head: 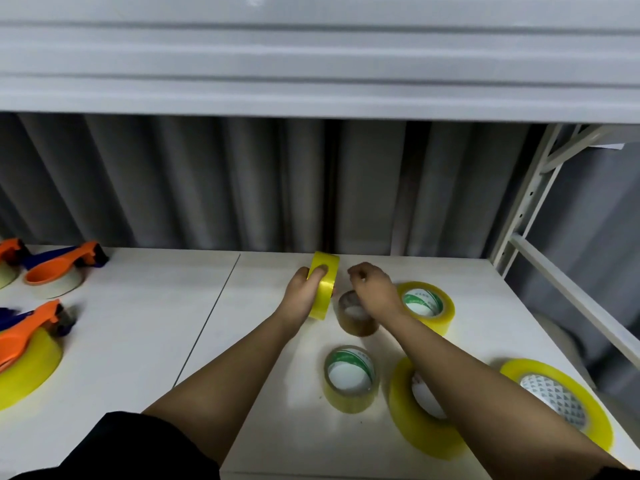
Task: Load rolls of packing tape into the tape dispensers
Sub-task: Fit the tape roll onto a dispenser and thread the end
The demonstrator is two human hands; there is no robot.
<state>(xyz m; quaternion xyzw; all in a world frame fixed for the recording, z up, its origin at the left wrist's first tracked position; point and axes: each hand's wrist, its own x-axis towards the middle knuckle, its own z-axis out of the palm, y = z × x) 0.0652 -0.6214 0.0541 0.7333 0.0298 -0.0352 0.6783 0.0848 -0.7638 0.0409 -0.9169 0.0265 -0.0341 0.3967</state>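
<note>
Head view, near to far: glossy yellow tape rolls [350, 379] flat on white laminate shelf [138, 323]; brown roll [356, 315]; left hand [304, 289] grips upright yellow roll [323, 284], thumb curled over; right hand [372, 284] loosely curled, pinch unclear; orange plastic dispensers [62, 263] far left.

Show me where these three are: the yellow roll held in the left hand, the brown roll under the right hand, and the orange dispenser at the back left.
Yellow roll [322, 289]: head view, on its outer tape band.
Brown roll [358, 323]: head view, on its side wall.
Orange dispenser [65, 259]: head view, on its orange handle.
</note>
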